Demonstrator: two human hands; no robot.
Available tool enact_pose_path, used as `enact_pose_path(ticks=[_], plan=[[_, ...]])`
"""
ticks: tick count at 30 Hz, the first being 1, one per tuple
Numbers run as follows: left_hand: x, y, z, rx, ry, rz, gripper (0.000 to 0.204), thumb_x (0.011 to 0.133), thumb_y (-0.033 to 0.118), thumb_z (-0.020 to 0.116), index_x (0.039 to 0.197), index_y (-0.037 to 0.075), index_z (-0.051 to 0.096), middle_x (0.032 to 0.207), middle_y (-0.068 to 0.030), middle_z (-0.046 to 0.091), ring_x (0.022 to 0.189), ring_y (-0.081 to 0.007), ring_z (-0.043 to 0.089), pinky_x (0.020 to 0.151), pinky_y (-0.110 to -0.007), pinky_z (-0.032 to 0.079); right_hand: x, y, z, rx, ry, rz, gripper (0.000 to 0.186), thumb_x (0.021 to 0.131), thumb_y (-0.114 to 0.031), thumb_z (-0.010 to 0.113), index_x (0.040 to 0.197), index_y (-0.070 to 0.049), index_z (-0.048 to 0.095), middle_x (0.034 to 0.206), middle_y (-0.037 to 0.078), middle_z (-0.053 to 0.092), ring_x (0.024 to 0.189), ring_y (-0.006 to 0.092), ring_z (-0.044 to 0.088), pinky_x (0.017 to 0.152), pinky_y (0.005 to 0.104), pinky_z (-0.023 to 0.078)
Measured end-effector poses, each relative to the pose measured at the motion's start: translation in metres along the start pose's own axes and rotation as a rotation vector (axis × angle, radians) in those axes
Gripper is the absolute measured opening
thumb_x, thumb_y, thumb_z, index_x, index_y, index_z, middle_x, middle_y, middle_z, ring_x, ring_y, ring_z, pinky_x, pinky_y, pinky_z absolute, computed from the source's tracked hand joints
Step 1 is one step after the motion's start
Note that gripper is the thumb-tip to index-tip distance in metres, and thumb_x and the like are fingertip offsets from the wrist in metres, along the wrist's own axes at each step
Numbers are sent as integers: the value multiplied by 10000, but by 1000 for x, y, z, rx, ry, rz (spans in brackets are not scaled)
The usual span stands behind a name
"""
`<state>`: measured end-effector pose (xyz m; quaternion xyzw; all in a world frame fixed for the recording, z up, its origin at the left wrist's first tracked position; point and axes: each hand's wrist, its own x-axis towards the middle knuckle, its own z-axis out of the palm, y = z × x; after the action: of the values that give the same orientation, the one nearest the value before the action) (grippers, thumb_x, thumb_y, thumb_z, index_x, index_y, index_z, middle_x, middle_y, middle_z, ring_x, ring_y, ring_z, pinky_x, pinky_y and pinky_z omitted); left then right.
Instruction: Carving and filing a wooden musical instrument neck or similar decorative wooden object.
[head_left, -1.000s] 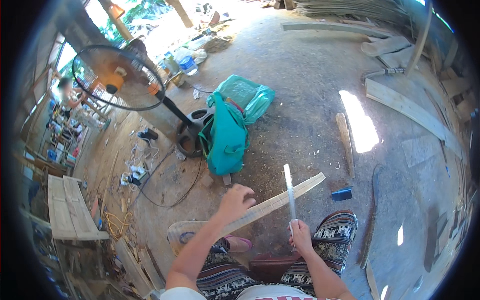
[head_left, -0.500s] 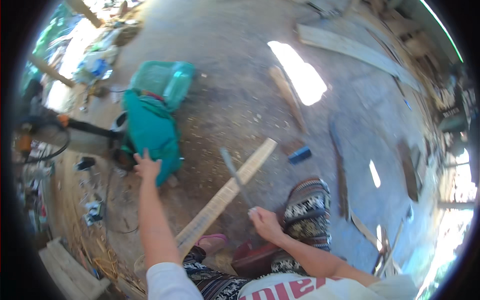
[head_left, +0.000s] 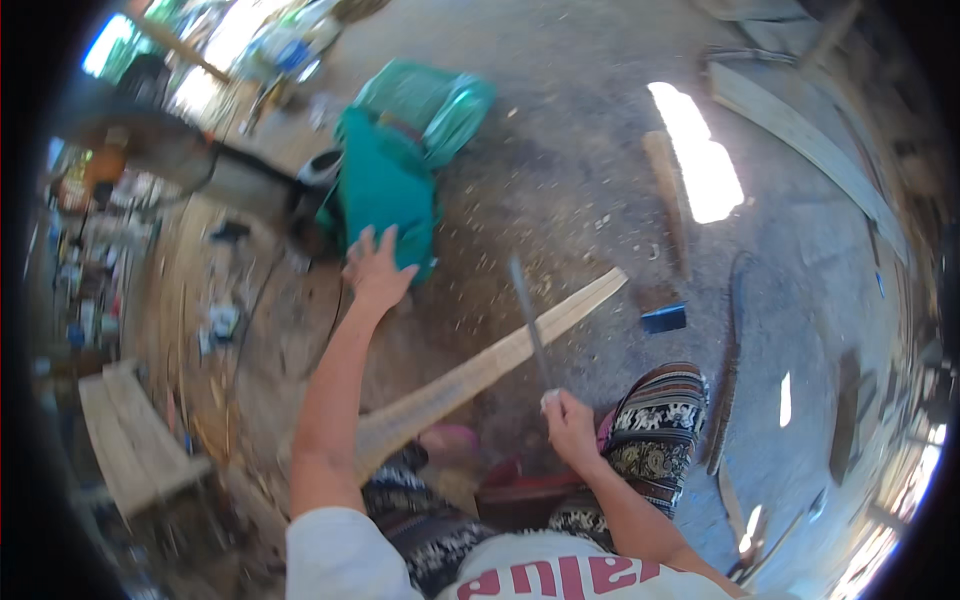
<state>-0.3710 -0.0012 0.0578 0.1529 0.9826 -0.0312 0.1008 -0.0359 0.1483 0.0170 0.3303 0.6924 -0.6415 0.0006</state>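
Note:
My left hand (head_left: 380, 272) reaches forward with its fingers spread, over the lower edge of a green cloth-like bundle (head_left: 385, 185). Whether the fingertips touch it I cannot tell. My right hand (head_left: 573, 428), closed, grips the near end of a long thin grey metal tool (head_left: 528, 310), whose exact kind is unclear. The tool points away from me and crosses above a pale wooden board (head_left: 490, 362). This board slants from beside my left forearm up to the right, its near end partly hidden by my arm.
A small blue block (head_left: 663, 318) lies right of the board's tip. Beyond it is a wooden piece (head_left: 668, 195) beside a bright sun patch. A dark curved strip (head_left: 733, 350) lies right of my knee. At the left are a big grey cylindrical object (head_left: 240, 190) and a low wooden bench (head_left: 135, 435).
The view has swung, so the floor things sit farther right in the picture. My left hand stays spread by the green bundle; my right hand keeps hold of the metal tool.

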Motion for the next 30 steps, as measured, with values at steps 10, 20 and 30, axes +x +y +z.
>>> enact_pose_path(ticks=[10,20,30], plan=[[-325,-47,-121,-466,312,246,224,855,174,676,1016,46,586,974,-114,541,867,-276,525,785,-367,438,-3,-26,-12,90,-38,203,309,1007,-328,462,831,-89,547,559,-38,420,410,38,410,355,208,307],[-572,-32,-41,-945,-254,-680,229,898,201,620,976,12,517,855,-117,510,750,-253,525,738,-361,456,-17,-14,-11,68,-94,147,343,1012,-347,437,839,-72,549,589,-30,440,419,40,430,356,202,324],[-470,-58,-111,-312,-869,-193,326,861,296,647,981,-6,619,926,-200,621,888,-373,613,786,-433,490,-10,-17,-9,39,-11,123,325,994,-314,470,824,-53,563,582,-7,459,416,72,448,358,239,346]])
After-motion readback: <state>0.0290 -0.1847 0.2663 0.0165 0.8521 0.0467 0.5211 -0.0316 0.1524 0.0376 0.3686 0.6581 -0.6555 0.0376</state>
